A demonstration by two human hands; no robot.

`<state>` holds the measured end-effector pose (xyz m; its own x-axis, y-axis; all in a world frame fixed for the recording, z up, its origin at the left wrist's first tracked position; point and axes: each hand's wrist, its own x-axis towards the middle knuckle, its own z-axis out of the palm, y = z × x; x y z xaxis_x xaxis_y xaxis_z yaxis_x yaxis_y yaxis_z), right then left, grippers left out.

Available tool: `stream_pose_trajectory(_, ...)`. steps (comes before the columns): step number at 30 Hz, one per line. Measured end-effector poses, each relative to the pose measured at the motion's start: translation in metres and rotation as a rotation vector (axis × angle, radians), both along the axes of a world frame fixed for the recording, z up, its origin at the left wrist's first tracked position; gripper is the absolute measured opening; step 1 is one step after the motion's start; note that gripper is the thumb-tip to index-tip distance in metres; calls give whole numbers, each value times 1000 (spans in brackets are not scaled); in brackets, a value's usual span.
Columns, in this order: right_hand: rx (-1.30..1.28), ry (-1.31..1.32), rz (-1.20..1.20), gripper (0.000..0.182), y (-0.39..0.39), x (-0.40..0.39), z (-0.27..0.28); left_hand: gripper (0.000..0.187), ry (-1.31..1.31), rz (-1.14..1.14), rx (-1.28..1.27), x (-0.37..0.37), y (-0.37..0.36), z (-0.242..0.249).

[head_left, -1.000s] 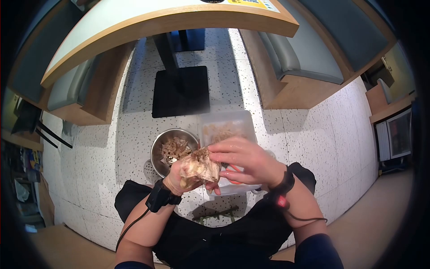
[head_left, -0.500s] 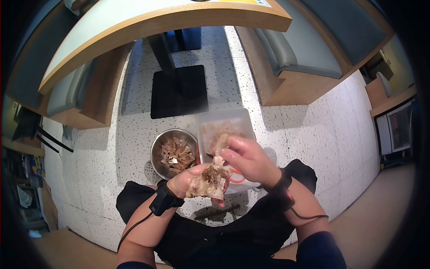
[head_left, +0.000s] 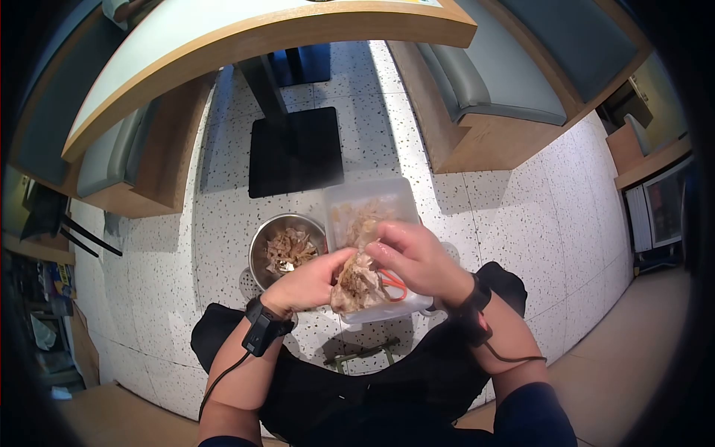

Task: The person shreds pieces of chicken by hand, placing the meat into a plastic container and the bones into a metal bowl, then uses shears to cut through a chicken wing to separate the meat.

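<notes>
A cooked chicken carcass (head_left: 360, 287) with ragged meat and bone hangs between my hands, above the near part of a clear plastic tub (head_left: 406, 195). My left hand (head_left: 309, 283) grips its left side, the thumb near the top. Fingers of my right hand (head_left: 417, 261) pinch a pale upper piece of it. Shredded meat lies in the tub. Beside my right hand an orange-red loop (head_left: 395, 285), like a scissors handle, shows at the tub; the rest is hidden. Left of the tub, a steel bowl (head_left: 257, 249) holds bones and scraps.
Ahead stands a wood-edged table (head_left: 298, 33) on a black square base (head_left: 294, 153). Padded benches flank it, the right bench (head_left: 514, 104) close by. Tub and bowl are low, above the speckled floor (head_left: 536, 216). Part of another person (head_left: 123, 9) appears at top left.
My left hand has turned from cupping the carcass underneath, palm up, to gripping its left side with its back upward. The carcass has shifted slightly right; my right hand keeps its pinch.
</notes>
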<state>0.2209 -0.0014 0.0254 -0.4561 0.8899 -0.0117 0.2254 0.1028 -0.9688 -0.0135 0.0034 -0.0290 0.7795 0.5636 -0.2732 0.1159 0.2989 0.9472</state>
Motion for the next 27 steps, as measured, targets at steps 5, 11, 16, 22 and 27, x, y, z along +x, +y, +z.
stream_pose_trajectory(5,-51,20,-77,25,-1,5,-12,72,-77,127,-50,-8,0,-2)
stream_pose_trajectory(11,-145,90,-230,24,7,10,-13,86,95,75,232,-16,2,32)
stream_pose_trajectory(16,-246,192,-247,24,5,2,-21,79,106,225,312,-10,-1,21)
stream_pose_trajectory(22,-380,208,-274,24,5,-9,-18,60,110,298,177,1,-2,16)
stream_pose_trajectory(27,-589,350,-281,24,15,-5,-32,40,33,384,96,10,-5,24)
